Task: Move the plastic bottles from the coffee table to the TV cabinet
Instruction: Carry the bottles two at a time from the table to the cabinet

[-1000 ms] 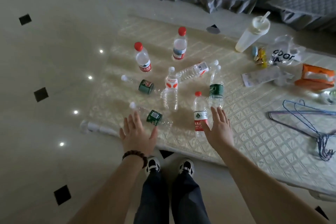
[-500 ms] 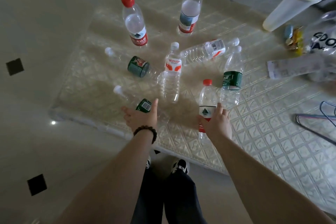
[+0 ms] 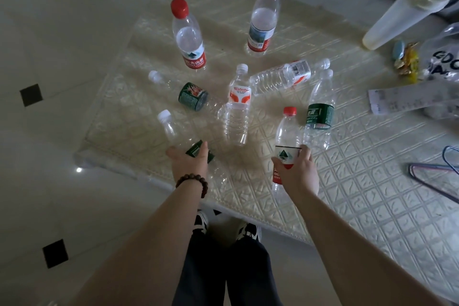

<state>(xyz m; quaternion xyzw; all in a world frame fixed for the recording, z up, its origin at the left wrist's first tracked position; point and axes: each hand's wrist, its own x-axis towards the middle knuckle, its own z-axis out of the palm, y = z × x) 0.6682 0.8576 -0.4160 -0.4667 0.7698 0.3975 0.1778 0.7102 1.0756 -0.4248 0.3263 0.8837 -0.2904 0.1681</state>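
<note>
lower middle of the frame: left hand [image 3: 190,163] wraps a lying green-label bottle [image 3: 185,140], right hand [image 3: 296,171] clamps the upright red-cap bottle [image 3: 285,141] at its label. both look like empty thin ribbed plastic, likely light and crushy, so mid-body grip. more bottles sit further up the embossed bench [image 3: 360,181].

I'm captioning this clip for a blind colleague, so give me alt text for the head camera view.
A person's left hand grips a lying green-label bottle and the right hand grips an upright red-cap bottle at the near edge of a coffee table. Six more plastic bottles stand or lie beyond them. A tall cup and hangers sit to the right.
</note>
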